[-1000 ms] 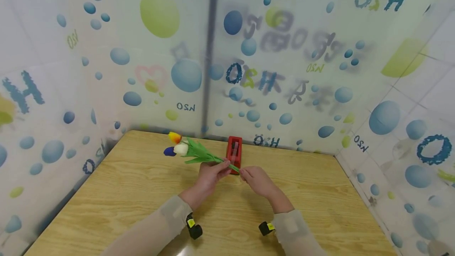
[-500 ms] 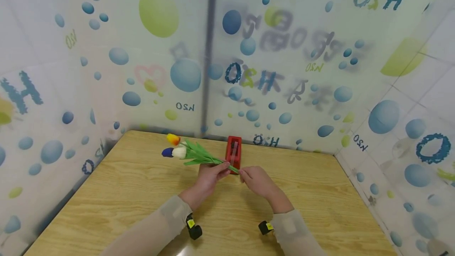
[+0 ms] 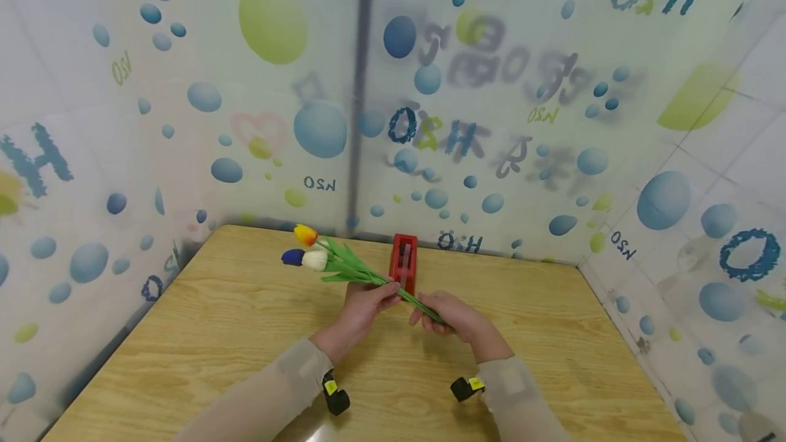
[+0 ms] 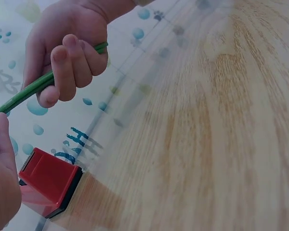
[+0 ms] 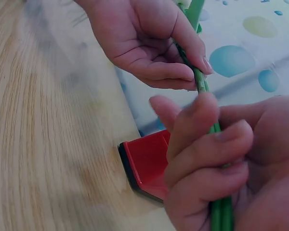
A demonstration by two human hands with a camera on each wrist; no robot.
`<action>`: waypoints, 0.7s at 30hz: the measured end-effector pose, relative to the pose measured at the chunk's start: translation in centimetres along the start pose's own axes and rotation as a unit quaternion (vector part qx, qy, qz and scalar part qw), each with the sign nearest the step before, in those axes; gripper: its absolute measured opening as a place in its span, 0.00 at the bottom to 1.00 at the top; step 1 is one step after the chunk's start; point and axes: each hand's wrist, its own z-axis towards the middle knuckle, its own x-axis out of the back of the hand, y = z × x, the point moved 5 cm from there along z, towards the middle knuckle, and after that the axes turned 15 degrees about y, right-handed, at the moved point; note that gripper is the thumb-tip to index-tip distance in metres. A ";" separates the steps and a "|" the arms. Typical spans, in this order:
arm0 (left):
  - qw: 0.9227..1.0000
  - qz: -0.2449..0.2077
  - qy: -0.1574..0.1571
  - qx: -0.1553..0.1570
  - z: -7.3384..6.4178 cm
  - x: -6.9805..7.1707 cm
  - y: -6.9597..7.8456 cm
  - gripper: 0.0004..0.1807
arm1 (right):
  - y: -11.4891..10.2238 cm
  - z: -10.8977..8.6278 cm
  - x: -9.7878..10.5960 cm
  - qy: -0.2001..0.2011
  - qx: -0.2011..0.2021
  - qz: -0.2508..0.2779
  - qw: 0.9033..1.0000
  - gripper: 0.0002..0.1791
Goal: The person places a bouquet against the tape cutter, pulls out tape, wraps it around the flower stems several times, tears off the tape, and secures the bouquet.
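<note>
A small bunch of artificial tulips (image 3: 344, 264) lies slantwise in both hands above the table, its yellow-orange, white and blue heads pointing left. My left hand (image 3: 362, 305) pinches the green stems about midway, thumb on top. Lower down, my right hand (image 3: 454, 319) has its fingers curled around the stem ends; in the right wrist view the stems (image 5: 222, 214) run between fingers and palm. Just behind the hands stands a red tape dispenser (image 3: 413, 261), partly covered by the left hand in the head view. Its serrated cutter shows in the left wrist view.
The wooden table (image 3: 258, 333) has its back edge against a wall (image 3: 528, 87) printed with bubbles and letters. Similar walls close in on the left and right. Black wrist cameras (image 3: 336, 398) hang below both sleeves.
My right hand has turned palm upward and shifted slightly right and down, going from fingertips at the stem ends to a grip around them. More stem shows between the hands. The left hand has barely moved.
</note>
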 end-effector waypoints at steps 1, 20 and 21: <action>1.000 0.002 -0.001 -0.002 0.0 0.0 0.0 0.06 | 0.0 0.0 0.0 -0.010 -0.004 0.007 1.000 0.32; 0.999 -0.032 0.002 0.008 0.8 0.2 -0.3 0.11 | -1.3 0.8 0.0 0.117 0.174 -0.167 0.963 0.24; 0.999 -0.033 0.004 0.010 0.9 0.3 -0.3 0.11 | -1.4 0.8 -0.1 0.129 0.190 -0.187 0.955 0.24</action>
